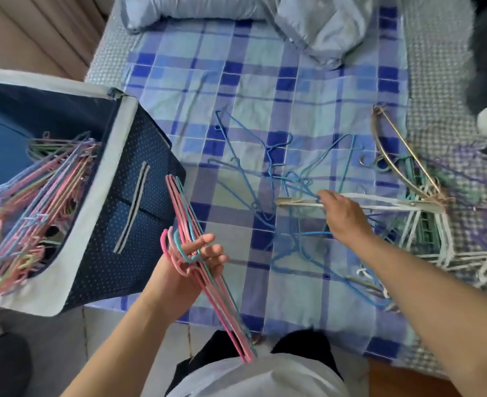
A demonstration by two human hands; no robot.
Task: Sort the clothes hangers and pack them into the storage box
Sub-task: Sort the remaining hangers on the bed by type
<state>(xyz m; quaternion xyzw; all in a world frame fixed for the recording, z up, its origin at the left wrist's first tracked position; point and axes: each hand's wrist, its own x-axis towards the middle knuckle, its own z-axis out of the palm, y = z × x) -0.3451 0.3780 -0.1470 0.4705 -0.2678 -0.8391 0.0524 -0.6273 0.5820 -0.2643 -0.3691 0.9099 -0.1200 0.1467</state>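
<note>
Single head cam, wide-angle, sitting above the person and looking steeply forward and down over the bed (265,81). Optical axis is landing roughly mid-mattress; the wearer's own torso is filling the bottom edge, both forearms are running up into frame from there. Left hand (190,265) and right hand (342,216) are sitting close to the lens, in the lower-centre. Storage box (99,213) is clipping the left edge, pillows (193,7) are marking the far end at the top. Lens distortion is bending straight lines near the borders. No second view, so no overlap.
</note>
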